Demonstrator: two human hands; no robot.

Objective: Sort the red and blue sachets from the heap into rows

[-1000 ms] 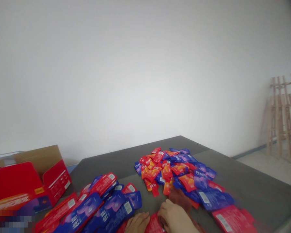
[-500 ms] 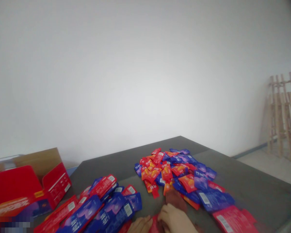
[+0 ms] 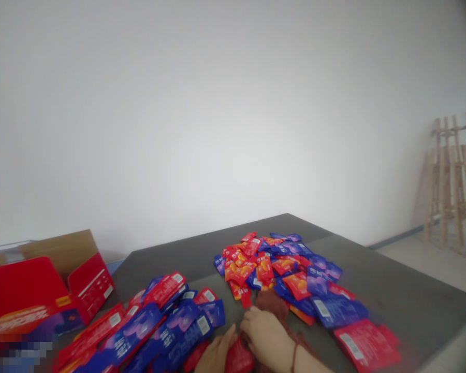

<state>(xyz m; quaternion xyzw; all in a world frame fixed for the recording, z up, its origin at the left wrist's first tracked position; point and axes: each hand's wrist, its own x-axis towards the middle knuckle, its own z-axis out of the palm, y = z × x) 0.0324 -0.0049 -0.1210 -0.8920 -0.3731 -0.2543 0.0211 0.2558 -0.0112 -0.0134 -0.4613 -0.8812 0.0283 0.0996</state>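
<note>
At the bottom centre my left hand (image 3: pixel 217 353) is on a red packet (image 3: pixel 239 357), its fingers along the packet's left side. My right hand (image 3: pixel 267 334) is closed with bent fingers at the packet's upper right edge, gripping a brown cloth (image 3: pixel 272 304) that bunches out past the knuckles and under the wrist. The palm and fingertips of this hand are partly hidden. Left of my hands lies a heap of larger blue packets (image 3: pixel 178 318) and red packets (image 3: pixel 166 290). Beyond them is a pile of orange-red packets (image 3: pixel 264 268) mixed with purple-blue packets (image 3: pixel 317 281).
An opened red carton (image 3: pixel 15 282) with a brown flap stands at the left. A red packet (image 3: pixel 367 344) and a blue packet (image 3: pixel 339 311) lie right of my hands on the dark tabletop (image 3: pixel 396 290). Wooden racks (image 3: pixel 452 181) lean by the wall at the right.
Both hands show further up in the view, with more of the right wrist visible. My left hand's fingers are raised more steeply beside the red packet. The view has shifted slightly.
</note>
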